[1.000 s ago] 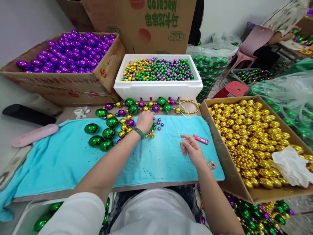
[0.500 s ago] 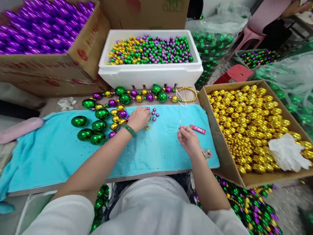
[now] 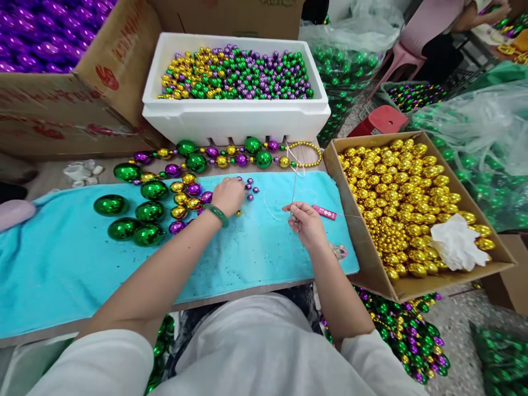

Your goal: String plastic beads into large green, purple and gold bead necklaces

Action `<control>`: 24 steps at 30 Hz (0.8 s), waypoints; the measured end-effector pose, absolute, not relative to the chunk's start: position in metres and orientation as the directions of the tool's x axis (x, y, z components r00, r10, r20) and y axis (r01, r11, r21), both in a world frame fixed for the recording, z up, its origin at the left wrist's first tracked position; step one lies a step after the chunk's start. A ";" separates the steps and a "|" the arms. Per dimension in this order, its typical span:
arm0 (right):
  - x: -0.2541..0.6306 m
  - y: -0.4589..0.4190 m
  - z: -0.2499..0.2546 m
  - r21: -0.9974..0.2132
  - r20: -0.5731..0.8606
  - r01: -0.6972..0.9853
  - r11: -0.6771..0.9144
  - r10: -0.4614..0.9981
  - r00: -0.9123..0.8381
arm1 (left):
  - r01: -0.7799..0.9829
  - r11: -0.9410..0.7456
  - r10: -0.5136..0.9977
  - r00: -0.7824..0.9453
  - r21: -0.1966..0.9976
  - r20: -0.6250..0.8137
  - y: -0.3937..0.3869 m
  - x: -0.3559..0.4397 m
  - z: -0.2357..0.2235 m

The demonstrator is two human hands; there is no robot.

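Note:
My left hand, with a green bangle at its wrist, reaches down to the turquoise towel. Its fingers are bunched beside several small purple beads; whatever they hold is hidden. Left of it lie gold beads, purple beads and large green beads. To the right, my right hand pinches a long thin needle, which points away from me. A pale thread loops on the towel nearby. Just past that hand lies a small pink packet.
A strung bead garland lies along the towel's far edge. Behind it stands a white foam box of small mixed beads. Cartons of gold beads and purple beads flank the table. Another person's arm shows at top right.
The view has shifted, so most things sit further left in the picture. Both hands stay at nearly the same places over the towel, the right still pinching the needle.

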State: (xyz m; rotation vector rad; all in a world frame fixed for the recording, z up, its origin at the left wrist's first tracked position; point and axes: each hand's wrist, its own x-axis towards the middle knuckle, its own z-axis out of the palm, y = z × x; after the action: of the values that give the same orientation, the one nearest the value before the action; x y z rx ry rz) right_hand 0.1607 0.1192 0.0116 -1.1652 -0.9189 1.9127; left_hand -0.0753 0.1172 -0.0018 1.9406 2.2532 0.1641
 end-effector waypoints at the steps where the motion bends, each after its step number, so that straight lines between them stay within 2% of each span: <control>1: 0.160 0.119 0.012 -0.862 -0.404 -0.178 -0.475 0.855 -0.325 | 0.972 0.152 0.988 -0.144 0.176 -0.061 0.118 -0.075 -0.001; 4: 0.159 0.117 0.011 -0.909 -0.362 -0.106 -0.403 0.890 -0.275 | 0.954 0.182 0.983 -0.177 0.237 -0.040 0.117 -0.073 0.005; 6: 0.159 0.115 0.010 -0.929 -0.336 -0.061 -0.364 0.903 -0.266 | 0.872 0.214 0.968 -0.251 0.440 0.027 0.115 -0.074 0.012; 8: 0.160 0.112 0.009 -0.940 -0.321 -0.024 -0.340 0.907 -0.272 | 0.601 0.213 0.930 -0.368 0.770 0.029 0.110 -0.076 0.020; 9: 0.160 0.109 0.009 -0.944 -0.316 -0.006 -0.330 0.907 -0.279 | 0.370 0.194 0.914 -0.405 0.909 -0.030 0.106 -0.077 0.025; 10: 0.160 0.106 0.008 -0.948 -0.308 0.010 -0.319 0.907 -0.289 | 0.108 0.171 0.906 -0.407 0.979 -0.114 0.103 -0.078 0.030; 12: 0.160 0.099 0.008 -0.958 -0.281 0.032 -0.286 0.906 -0.315 | -0.324 0.142 0.911 -0.327 0.935 -0.252 0.095 -0.080 0.038; 14: 0.159 0.092 0.007 -0.967 -0.251 0.051 -0.249 0.902 -0.351 | -0.526 0.130 0.917 -0.258 0.840 -0.304 0.089 -0.080 0.043; 19: 0.156 0.079 0.006 -0.981 -0.194 0.094 -0.171 0.892 -0.407 | -0.674 0.118 0.901 -0.235 0.729 -0.364 0.083 -0.081 0.044; 24: 0.155 0.076 0.007 -0.983 -0.172 0.128 -0.130 0.890 -0.422 | -0.743 0.092 0.875 -0.257 0.662 -0.410 0.080 -0.082 0.043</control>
State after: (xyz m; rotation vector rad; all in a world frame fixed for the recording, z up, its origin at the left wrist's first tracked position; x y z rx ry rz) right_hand 0.1548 0.0761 0.0065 -1.1550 -1.5340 1.6122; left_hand -0.0821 0.0804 0.0427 0.1789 0.9837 1.5485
